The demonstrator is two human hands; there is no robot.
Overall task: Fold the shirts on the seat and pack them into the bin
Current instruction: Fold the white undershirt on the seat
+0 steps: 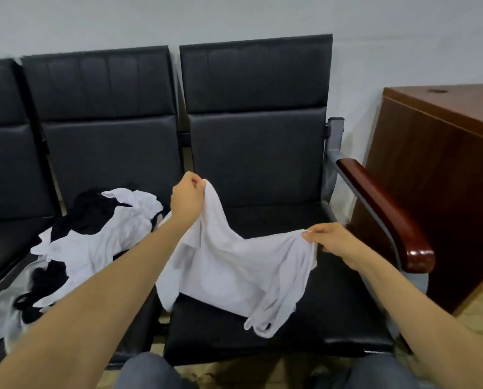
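Observation:
A white shirt (234, 270) hangs over the right black seat (332, 318), its lower part lying on the cushion with thin straps trailing toward the front edge. My left hand (185, 199) grips one upper corner of it, raised above the seat. My right hand (332, 240) pinches the other corner lower down, to the right. A heap of white and black shirts (94, 237) lies on the middle seat to the left. No bin is in view.
The bench has three black padded seats against a pale wall. A wooden armrest (386, 211) bounds the right seat. A brown wooden cabinet (436, 178) stands to the right. My knees show at the bottom edge.

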